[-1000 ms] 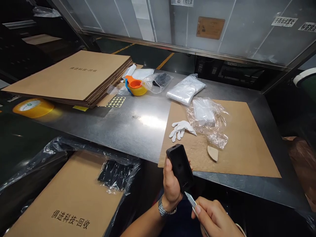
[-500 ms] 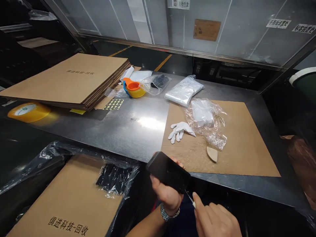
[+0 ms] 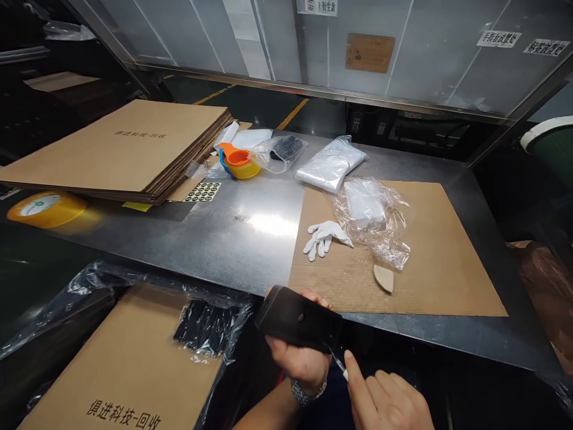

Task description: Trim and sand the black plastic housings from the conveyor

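Since the earlier frame I have turned the black case from upright to lying flat, at the lower middle of the frame. My left hand grips it from below, so its right end is free for the thin blade, pinched in my right hand.

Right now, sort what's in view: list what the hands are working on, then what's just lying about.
In hand:
left hand grips black case
right hand holds small blade at its edge

Lying about:
white glove
cardboard sheet
crumpled plastic bag
stacked cardboard
tape roll
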A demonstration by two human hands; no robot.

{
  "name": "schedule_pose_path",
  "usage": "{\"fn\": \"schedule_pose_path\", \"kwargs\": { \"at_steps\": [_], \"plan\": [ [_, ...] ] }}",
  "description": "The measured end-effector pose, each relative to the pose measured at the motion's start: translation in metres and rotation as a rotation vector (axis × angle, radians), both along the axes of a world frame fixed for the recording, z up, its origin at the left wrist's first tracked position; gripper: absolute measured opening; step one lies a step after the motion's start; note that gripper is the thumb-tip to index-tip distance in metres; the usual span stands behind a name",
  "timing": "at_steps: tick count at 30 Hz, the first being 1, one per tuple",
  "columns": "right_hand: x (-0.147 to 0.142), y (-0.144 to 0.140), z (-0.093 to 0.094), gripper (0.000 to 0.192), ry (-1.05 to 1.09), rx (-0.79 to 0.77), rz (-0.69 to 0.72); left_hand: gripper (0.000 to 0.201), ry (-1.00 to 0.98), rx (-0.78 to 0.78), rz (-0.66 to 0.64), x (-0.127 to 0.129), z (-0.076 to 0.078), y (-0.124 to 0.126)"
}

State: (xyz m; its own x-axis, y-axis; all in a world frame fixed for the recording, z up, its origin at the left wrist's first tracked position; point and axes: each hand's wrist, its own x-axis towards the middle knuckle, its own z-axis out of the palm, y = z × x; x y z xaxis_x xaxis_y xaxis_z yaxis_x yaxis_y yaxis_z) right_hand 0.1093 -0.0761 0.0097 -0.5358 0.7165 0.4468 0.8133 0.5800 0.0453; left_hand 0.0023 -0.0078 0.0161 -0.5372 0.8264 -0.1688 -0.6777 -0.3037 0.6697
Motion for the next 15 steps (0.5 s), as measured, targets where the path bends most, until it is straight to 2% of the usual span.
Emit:
{"fn": "schedule_pose_path", "kwargs": {
  "at_steps": [10,13,15],
  "plan": [
    [0.003,-0.003,-0.003,0.030,-0.078,0.012,-0.025,0.029,0.018,-0.028,0.012,0.003,0.000,-0.002],
    [0.003,-0.002,0.000,0.033,-0.140,0.027,-0.043,0.030,0.012,-0.133,-0.016,0.001,-0.008,-0.003],
    [0.005,0.000,0.002,0.034,-0.173,0.048,-0.047,0.035,-0.030,-0.264,-0.123,-0.003,-0.015,-0.005]
  ]
}}
